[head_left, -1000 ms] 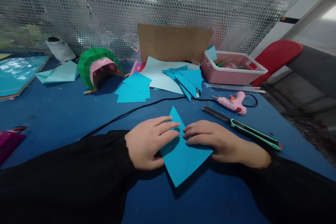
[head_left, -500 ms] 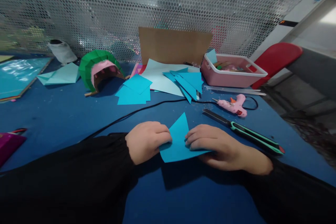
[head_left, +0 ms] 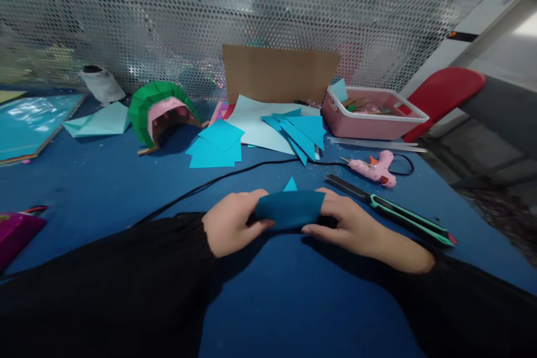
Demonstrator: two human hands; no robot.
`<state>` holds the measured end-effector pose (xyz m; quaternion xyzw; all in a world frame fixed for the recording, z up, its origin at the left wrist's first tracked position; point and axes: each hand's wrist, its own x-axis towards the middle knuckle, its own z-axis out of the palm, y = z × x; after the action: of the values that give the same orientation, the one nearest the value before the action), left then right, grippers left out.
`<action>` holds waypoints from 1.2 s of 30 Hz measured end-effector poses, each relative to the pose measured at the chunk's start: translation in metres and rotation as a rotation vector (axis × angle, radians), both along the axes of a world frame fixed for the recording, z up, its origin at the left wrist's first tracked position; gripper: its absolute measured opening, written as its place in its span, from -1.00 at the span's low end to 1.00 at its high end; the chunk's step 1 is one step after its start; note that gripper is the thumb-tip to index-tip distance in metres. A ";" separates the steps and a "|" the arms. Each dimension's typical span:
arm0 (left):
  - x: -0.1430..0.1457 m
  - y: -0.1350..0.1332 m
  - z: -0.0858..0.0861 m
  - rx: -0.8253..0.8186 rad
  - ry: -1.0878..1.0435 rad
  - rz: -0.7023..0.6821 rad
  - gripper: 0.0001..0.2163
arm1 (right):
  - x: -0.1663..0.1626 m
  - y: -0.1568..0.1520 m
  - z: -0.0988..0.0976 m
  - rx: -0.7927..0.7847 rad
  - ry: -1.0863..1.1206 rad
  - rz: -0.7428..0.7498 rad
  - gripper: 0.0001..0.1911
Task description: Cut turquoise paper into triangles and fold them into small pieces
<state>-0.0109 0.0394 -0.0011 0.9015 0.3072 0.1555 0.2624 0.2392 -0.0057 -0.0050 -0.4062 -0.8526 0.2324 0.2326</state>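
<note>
A piece of blue paper point(head_left: 291, 208) is held between my two hands, its near part bent up and over, with a pointed tip showing beyond the bend. My left hand point(head_left: 235, 221) grips its left end, thumb in front and the other fingers behind the paper. At the right end, my right hand point(head_left: 346, 221) pinches it the same way, fingertips hidden behind. Close to my right hand lies a green and black utility knife point(head_left: 409, 218) with its blade out. A black cord point(head_left: 218, 178) runs across the table beyond both hands.
Blue paper squares point(head_left: 218, 148) and folded blue pieces point(head_left: 296, 130) lie at the back, before a cardboard sheet point(head_left: 281, 74). A pink glue gun point(head_left: 375, 168), a pink basket point(head_left: 369, 120) and a red chair point(head_left: 447, 95) are right. A green paper arch point(head_left: 157, 95) stands left.
The near edge of the blue paper has been lifted and bent up away from me. My thumbs now show in front of it, and both hands have turned upward slightly.
</note>
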 end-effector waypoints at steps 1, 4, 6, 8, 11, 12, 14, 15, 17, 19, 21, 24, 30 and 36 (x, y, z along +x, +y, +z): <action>0.000 0.000 0.000 -0.018 0.005 0.025 -0.83 | 0.000 0.001 -0.001 -0.010 -0.013 -0.021 -0.86; 0.000 -0.002 0.001 -0.092 0.020 0.099 -0.63 | 0.000 0.004 -0.005 -0.019 -0.036 -0.092 -0.77; 0.000 -0.003 0.003 -0.106 0.033 0.139 -0.49 | -0.001 0.004 -0.007 -0.021 -0.045 -0.126 -0.72; 0.000 -0.005 0.005 -0.078 0.042 0.169 -0.41 | -0.002 0.005 -0.008 -0.030 -0.051 -0.152 -0.72; 0.001 -0.005 0.007 -0.075 0.068 0.202 -0.30 | -0.004 0.006 -0.010 -0.054 -0.058 -0.178 -0.74; 0.001 -0.004 0.007 -0.099 0.085 0.212 -0.26 | -0.004 0.006 -0.009 -0.063 -0.060 -0.180 -0.74; 0.001 -0.003 0.008 -0.137 0.115 0.233 -0.18 | -0.005 0.007 -0.009 -0.083 -0.062 -0.176 -0.74; 0.000 -0.003 0.008 -0.143 0.124 0.240 -0.16 | -0.005 0.007 -0.008 -0.092 -0.064 -0.173 -0.74; -0.001 -0.002 0.008 -0.131 0.127 0.234 -0.15 | -0.004 0.007 -0.005 -0.105 -0.066 -0.168 -0.74; -0.003 -0.001 0.008 -0.112 0.112 0.203 -0.17 | -0.004 0.007 -0.003 -0.113 -0.071 -0.165 -0.73; -0.003 -0.001 0.008 -0.101 0.094 0.178 -0.18 | -0.004 0.007 -0.001 -0.120 -0.077 -0.161 -0.74; -0.004 -0.001 0.008 -0.120 0.108 0.188 -0.16 | -0.004 0.007 0.000 -0.130 -0.081 -0.156 -0.76; -0.002 -0.002 0.010 -0.161 0.140 0.224 -0.11 | -0.003 0.008 0.001 -0.160 -0.082 -0.160 -0.81; -0.004 -0.001 0.009 -0.172 0.123 0.214 -0.09 | -0.003 0.008 0.002 -0.172 -0.091 -0.154 -0.82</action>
<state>-0.0145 0.0380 0.0076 0.8457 0.4292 0.1001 0.3011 0.2366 0.0023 -0.0030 -0.4991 -0.8055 0.2674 0.1749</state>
